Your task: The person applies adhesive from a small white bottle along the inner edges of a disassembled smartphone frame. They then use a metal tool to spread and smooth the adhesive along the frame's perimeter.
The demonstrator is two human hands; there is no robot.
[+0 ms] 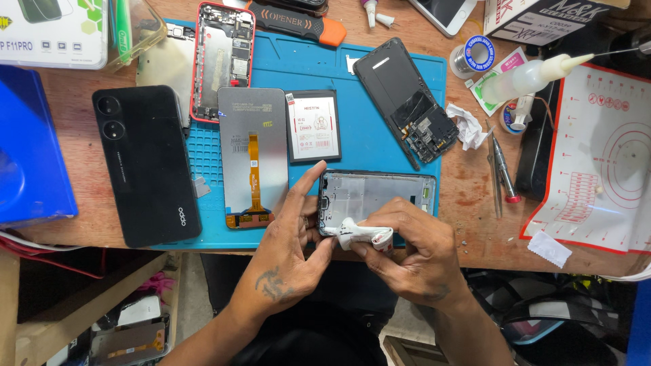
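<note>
Both hands sit closest to me, low in the view; my left hand (pixel 288 237) has its thumb and fingers spread along the left edge of the phone frame (pixel 377 198), bracing it flat on the blue mat (pixel 366 146), I judge so it won't slide; my right hand (pixel 413 247) pinches a crumpled white wipe (pixel 366 236) between thumb and fingertips, pressed onto the frame's near left corner, apparently to rub that edge clean. Just left of my left fingers lies a screen panel (pixel 252 156) face down, its orange flex up; beyond the fingertips sits a battery (pixel 312 126); further left, a black phone back (pixel 146 165); right of my right hand, well apart, tweezers (pixel 495 173) lie on the wood.
</note>
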